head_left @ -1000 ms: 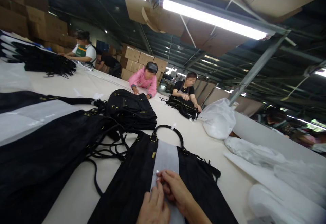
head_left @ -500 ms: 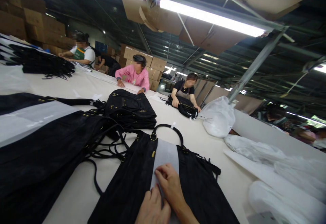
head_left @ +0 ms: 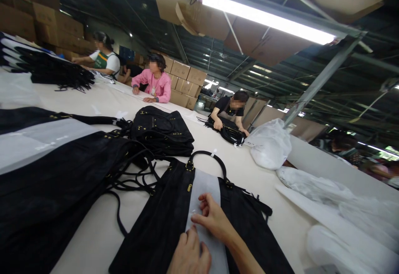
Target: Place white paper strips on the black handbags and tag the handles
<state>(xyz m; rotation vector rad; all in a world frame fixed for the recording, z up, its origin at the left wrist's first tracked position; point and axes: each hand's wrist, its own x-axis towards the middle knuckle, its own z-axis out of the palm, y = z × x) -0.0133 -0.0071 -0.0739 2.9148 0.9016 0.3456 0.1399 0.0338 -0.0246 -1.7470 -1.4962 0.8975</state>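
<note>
On the table [head_left: 102, 228] lay two bare hands, a left hand [head_left: 189, 257] and a right hand [head_left: 214, 220], one bag with a white strip [head_left: 174, 220], one folded bag [head_left: 162, 130], one stuffed plastic sack [head_left: 269, 145], while three people worked along the far edge.
</note>
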